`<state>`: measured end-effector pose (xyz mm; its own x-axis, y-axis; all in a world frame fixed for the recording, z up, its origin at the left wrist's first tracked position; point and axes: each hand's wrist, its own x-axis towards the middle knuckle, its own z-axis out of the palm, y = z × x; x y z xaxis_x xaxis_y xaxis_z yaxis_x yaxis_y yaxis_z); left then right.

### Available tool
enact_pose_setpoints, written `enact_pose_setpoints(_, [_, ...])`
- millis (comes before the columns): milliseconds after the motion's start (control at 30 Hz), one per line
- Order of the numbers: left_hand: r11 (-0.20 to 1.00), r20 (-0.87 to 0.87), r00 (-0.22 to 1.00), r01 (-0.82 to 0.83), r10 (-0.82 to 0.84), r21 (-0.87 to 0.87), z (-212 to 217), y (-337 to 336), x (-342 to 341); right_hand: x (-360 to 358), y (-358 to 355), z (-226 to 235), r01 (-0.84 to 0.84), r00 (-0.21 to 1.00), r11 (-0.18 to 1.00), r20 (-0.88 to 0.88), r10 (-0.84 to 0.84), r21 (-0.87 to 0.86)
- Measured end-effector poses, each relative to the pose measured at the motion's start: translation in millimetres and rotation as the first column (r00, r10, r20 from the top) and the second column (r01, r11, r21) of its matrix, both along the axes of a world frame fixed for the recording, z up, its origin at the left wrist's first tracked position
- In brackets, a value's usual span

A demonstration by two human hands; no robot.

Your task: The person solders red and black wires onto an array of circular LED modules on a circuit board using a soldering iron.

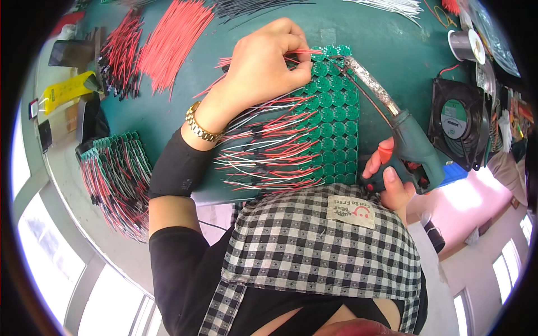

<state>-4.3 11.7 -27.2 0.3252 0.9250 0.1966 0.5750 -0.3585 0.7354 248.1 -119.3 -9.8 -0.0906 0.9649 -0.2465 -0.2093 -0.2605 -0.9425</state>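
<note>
A panel of small round green circuit boards (338, 115) lies in front of me, with rows of red, white and black wires (263, 154) running off its left part. Over its top left, my left hand (272, 59) pinches red wires (315, 52) between thumb and fingers, their ends at the top row of boards. At the panel's right side, my right hand (397, 193) is wrapped round the dark green handle of a soldering gun (417, 147). The gun's worn metal barrel slants up and left. Its thin tip reaches the top row, close to the wire ends.
Bundles of red wires (175, 45) and red-black wires (120, 53) lie at the upper left. Another wired panel (115, 168) hangs near the left table edge. At the right are a black fan (459, 123) and a solder spool (466, 46). A yellow packet (67, 93) sits far left.
</note>
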Motion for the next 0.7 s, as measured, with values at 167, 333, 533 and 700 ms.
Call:
enact_pose_setpoints(167, [1.0, -0.022, 1.0, -0.016, 0.017, 0.019, -1, 0, 1, 1, 0, 2, -0.03, 1.0, 0.999, 0.009, 0.03, -0.025])
enact_pose_setpoints(333, [1.0, -0.021, 1.0, 0.013, -0.012, 0.023, -1, 2, 0, 6, -2, 0, -0.079, 0.994, 0.996, 0.066, 0.082, -0.044])
enact_pose_setpoints(533, [1.0, -0.078, 0.997, 0.013, -0.012, 0.003, 1, 1, 0, 10, 1, -8, -0.08, 0.997, 0.995, 0.026, 0.078, 0.067])
enact_pose_setpoints(700, [0.999, -0.115, 0.993, 0.039, -0.035, 0.035, 6, 0, -3, 12, -1, -15, -0.089, 0.995, 0.994, -0.035, 0.091, 0.055])
